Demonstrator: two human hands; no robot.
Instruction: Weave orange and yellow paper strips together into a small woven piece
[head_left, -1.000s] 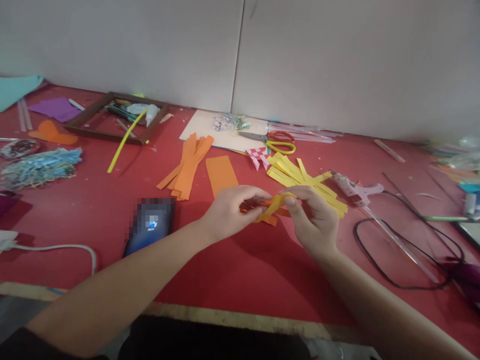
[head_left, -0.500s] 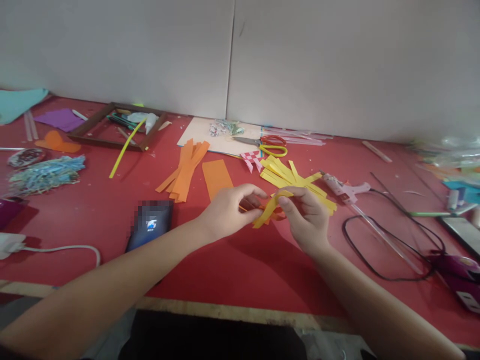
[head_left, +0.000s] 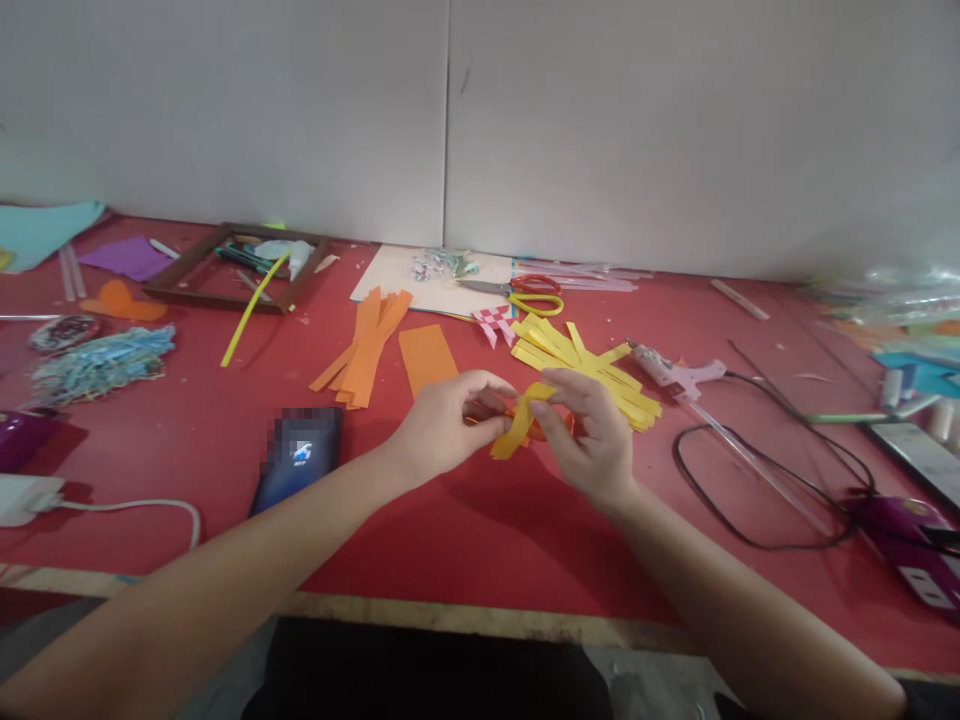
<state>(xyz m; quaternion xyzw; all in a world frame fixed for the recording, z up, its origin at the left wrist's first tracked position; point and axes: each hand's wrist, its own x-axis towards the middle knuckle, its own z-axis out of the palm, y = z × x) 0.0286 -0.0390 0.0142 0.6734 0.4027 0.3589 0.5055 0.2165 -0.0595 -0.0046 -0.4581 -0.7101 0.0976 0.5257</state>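
Over the red table, my left hand (head_left: 450, 425) is closed in a pinch around orange paper strips (head_left: 564, 424), which are mostly hidden behind the fingers. A yellow paper strip (head_left: 516, 428) curves across them, its lower end hanging by my left thumb. Thumb and fingers of my right hand (head_left: 589, 430) pinch the upper part of that yellow strip. Just beyond my right hand lies a pile of yellow paper strips (head_left: 581, 358). Past my left hand are an orange paper piece (head_left: 427, 355) and a bundle of orange strips (head_left: 367, 345).
Scissors (head_left: 525, 292) and a pink checkered woven paper piece (head_left: 495, 322) lie farther back. To the right sits a pink glue gun (head_left: 679, 375) with a looping black cord. A phone (head_left: 300, 460) lies left of my hands, and a brown frame (head_left: 169, 293) behind it.
The camera view has shifted slightly. Both hands stay close together, and the yellow strip is turned, its lower end now showing more below my fingers and its upper part bent over.
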